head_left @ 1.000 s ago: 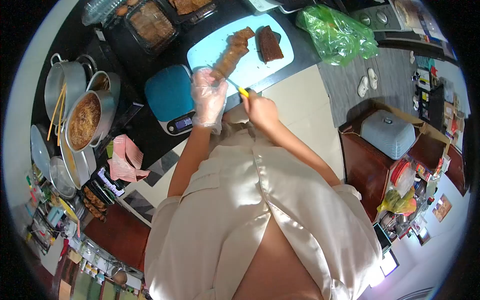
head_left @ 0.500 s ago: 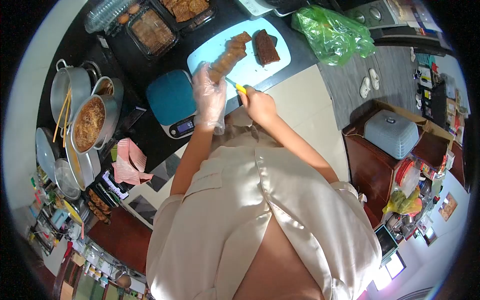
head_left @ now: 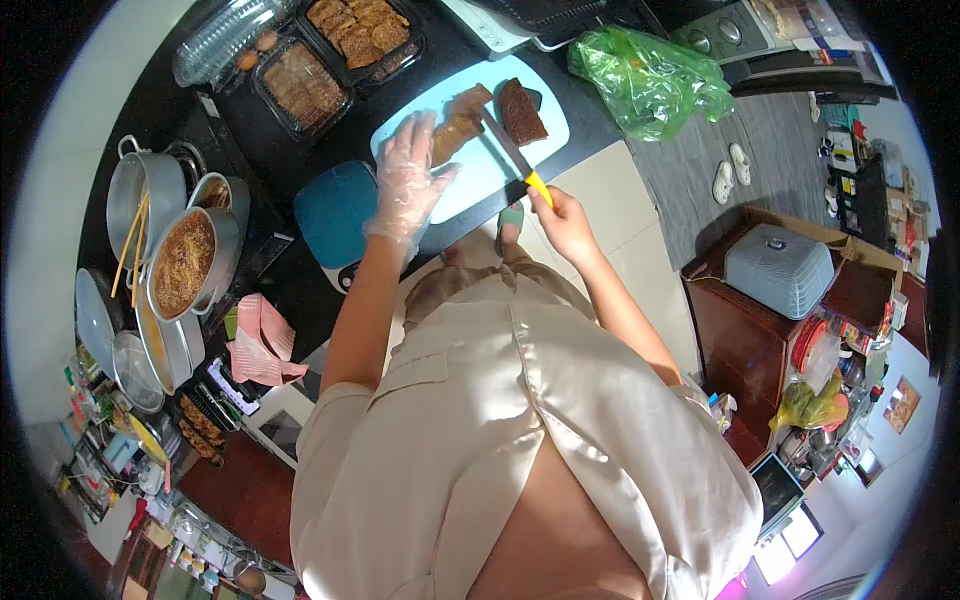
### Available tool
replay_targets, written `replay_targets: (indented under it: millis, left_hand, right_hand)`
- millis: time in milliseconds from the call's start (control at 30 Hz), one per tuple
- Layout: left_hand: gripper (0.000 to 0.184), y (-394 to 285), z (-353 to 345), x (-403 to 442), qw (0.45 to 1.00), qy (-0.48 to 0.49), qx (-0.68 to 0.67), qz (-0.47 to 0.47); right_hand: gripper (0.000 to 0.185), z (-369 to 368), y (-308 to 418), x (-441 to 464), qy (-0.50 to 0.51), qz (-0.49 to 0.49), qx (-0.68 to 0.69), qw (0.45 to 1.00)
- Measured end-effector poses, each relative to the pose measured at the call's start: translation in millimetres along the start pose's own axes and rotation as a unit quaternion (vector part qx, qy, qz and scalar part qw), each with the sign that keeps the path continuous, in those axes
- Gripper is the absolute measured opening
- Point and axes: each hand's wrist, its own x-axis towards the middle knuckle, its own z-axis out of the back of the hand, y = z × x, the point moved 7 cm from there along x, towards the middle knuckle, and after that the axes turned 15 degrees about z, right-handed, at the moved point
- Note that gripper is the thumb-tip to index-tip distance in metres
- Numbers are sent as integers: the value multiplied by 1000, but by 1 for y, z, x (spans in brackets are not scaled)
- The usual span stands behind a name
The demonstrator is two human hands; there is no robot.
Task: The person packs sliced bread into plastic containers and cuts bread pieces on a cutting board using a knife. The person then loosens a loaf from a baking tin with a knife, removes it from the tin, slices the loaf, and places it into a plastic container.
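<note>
On the light-blue cutting board [head_left: 490, 185] lies a row of brown slices [head_left: 460, 125], cake or loaf by the look of them. A darker brown uncut piece [head_left: 522, 113] rests on the board's right side. My left hand [head_left: 405, 180], in a clear plastic glove, is open at the left end of the row; whether its fingertips touch the slices I cannot tell. My bare right hand [head_left: 565, 225] grips the yellow handle of a knife [head_left: 508, 150], whose blade slants over the board between the slices and the uncut piece.
Left of the board is a kitchen scale [head_left: 335, 215]. Clear plastic boxes of brown pieces [head_left: 300, 85] stand behind it. Pots [head_left: 182, 262], one with chopsticks across it, are at far left, near a pink cloth [head_left: 262, 345]. A green plastic bag [head_left: 650, 85] lies right of the board.
My left hand has opened and shifted off the slices' near end. The knife has moved right and up, its blade now clear of the row's near end. The slices sit closer together.
</note>
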Motion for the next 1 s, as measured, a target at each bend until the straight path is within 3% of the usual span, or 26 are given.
replay_targets:
  millis: [33,100,233,300,367,533,567,633,767,800,833,900,933,1000]
  left_hand:
    - [74,-4,-4,-5,999,5,13,-48]
    - [77,2,-9,4,1000,19,3,-19]
    - [72,-17,14,5,998,19,5,-55]
    - [66,-25,27,5,996,74,41,1]
    - [61,-39,30,15,995,58,74,-24]
    - [49,-104,-43,45,950,88,132,-270]
    - [49,-112,-52,56,950,85,132,-270]
    - [46,-118,-87,65,892,200,247,-320]
    - [55,-121,-80,60,859,139,252,-423]
    - [41,-119,-79,56,846,158,261,-438]
    - [41,-126,-71,53,845,160,261,-438]
    - [44,-121,-72,49,820,297,320,-369]
    - [43,-120,-72,48,829,238,304,-405]
    - [41,-117,-74,51,851,222,270,-391]
  right_hand:
    - [38,6,-3,-4,-12,-15,-4,1000]
    - [38,15,-1,-6,-44,28,-4,999]
    - [40,39,-12,-8,-67,-26,-75,995]
    - [42,50,-23,-10,-86,-54,-113,988]
    - [45,55,-28,-11,-98,-55,-99,989]
    - [45,56,-39,-6,-102,-72,-83,989]
    - [45,57,-41,-5,-108,-75,-77,988]
    - [46,59,-39,-8,-118,-71,-84,987]
    - [46,65,-60,-13,-126,-81,-82,985]
    - [46,65,-60,-16,-125,-84,-81,985]
    - [46,64,-55,-18,-124,-78,-78,986]
    - [46,63,-53,-18,-123,-72,-75,987]
    - [46,62,-54,-16,-118,-66,-77,988]
    - [45,62,-53,-13,-109,-59,-78,989]
